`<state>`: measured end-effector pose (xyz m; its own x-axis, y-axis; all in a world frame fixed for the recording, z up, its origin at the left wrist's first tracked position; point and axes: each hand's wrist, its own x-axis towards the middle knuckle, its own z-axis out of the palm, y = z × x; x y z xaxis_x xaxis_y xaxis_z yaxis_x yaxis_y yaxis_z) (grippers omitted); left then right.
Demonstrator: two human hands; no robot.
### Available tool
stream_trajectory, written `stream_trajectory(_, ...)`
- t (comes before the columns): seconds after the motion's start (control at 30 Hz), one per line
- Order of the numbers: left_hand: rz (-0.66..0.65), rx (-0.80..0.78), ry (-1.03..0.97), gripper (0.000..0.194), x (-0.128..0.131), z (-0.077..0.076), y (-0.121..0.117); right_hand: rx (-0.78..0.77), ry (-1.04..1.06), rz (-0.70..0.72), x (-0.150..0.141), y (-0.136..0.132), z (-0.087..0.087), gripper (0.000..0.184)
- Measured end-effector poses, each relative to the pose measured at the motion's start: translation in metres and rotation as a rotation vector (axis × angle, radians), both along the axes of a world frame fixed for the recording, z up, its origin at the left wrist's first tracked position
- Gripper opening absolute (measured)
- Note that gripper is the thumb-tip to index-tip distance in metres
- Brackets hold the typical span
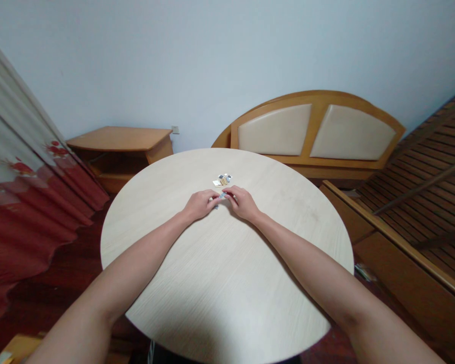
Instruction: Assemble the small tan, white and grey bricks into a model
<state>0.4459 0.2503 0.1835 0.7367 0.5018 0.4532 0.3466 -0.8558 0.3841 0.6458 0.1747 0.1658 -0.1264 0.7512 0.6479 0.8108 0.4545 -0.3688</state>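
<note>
Both arms reach over a round pale wood table (227,263). My left hand (201,204) and my right hand (241,201) meet near its middle, fingers closed in a pinch. Between the fingertips they hold a small light-blue piece (223,195), too small to name exactly. A little dark bit (216,207) lies on the table under my left fingers. Just beyond the hands is a loose group of small flat pieces (223,179), white, gold-brown and dark; their kind cannot be made out.
A wooden cabinet (125,136) stands behind on the left, near a red and white curtain (30,202). A headboard with cream panels (275,129) leans along the wall. To the right are a wooden bed rail (394,242) and upright slats (428,187).
</note>
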Motion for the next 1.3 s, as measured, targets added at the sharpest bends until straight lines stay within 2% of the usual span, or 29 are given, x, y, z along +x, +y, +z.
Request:
stream_trajectory(0.33,0.02,0.005,0.011,0.026,0.0003,0.0001,-0.0014,0.009,0.03,0.009,0.0006,0.0011,-0.0011,0.023)
stream_trajectory(0.63,0.044,0.007,-0.075,0.028,-0.0005,0.001,0.0007,-0.018,0.032,0.009,-0.0016,-0.0028,0.0042,0.018)
stream_trajectory(1.3,0.062,0.005,-0.103,0.021,-0.0011,0.0009,0.0009,-0.03,0.016,0.011,-0.0036,-0.0044,0.0056,0.018)
